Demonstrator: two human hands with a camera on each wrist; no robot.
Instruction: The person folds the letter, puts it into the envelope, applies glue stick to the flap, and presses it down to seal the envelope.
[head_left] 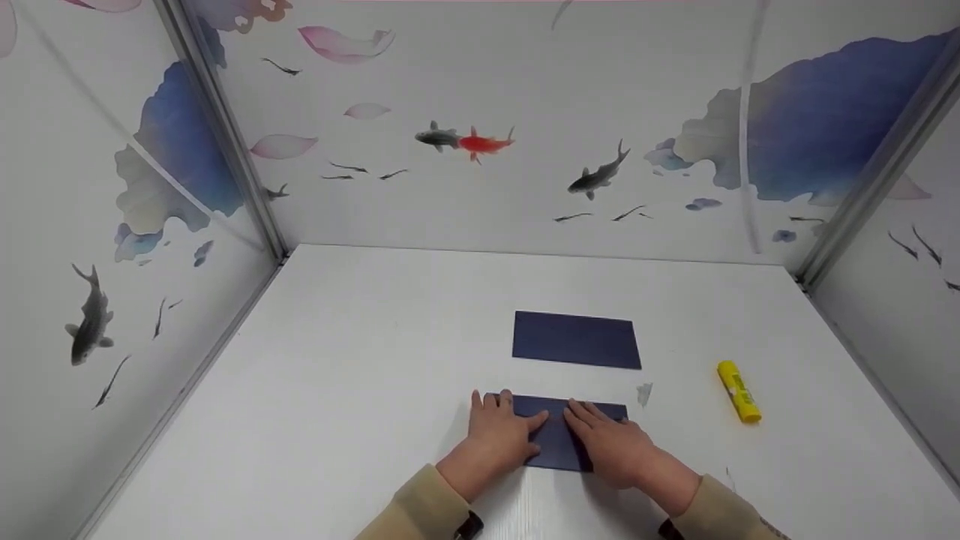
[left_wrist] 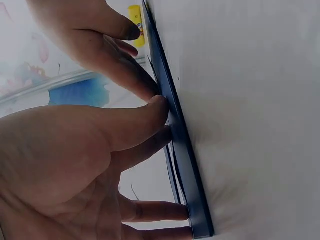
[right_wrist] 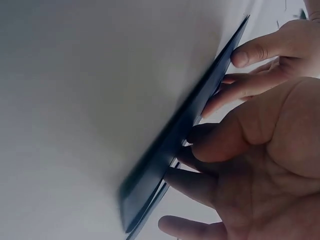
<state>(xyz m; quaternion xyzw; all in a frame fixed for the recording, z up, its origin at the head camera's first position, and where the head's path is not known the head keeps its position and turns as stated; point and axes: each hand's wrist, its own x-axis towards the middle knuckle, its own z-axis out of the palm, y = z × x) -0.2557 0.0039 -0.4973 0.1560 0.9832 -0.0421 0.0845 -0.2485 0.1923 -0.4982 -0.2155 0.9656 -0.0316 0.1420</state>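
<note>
A dark blue rectangular sheet [head_left: 559, 439] lies flat on the white table under both hands. Its edge shows slightly parted layers in the left wrist view, like folded paper or card [left_wrist: 189, 172]. My left hand [head_left: 501, 433] presses on its left part with spread fingers, thumb toward the middle. On the right part rests my right hand [head_left: 615, 450], its fingers extended toward the far edge. The fingertips of both hands touch the sheet [right_wrist: 160, 172] in the right wrist view too. A second dark blue sheet [head_left: 576, 341] lies just beyond.
A yellow glue stick [head_left: 739, 391] lies on the table to the right. Between it and the sheets is a small greyish mark [head_left: 644, 394]. White panels with painted fish and leaves [head_left: 480, 142] enclose the table [head_left: 337, 360] at the back and sides.
</note>
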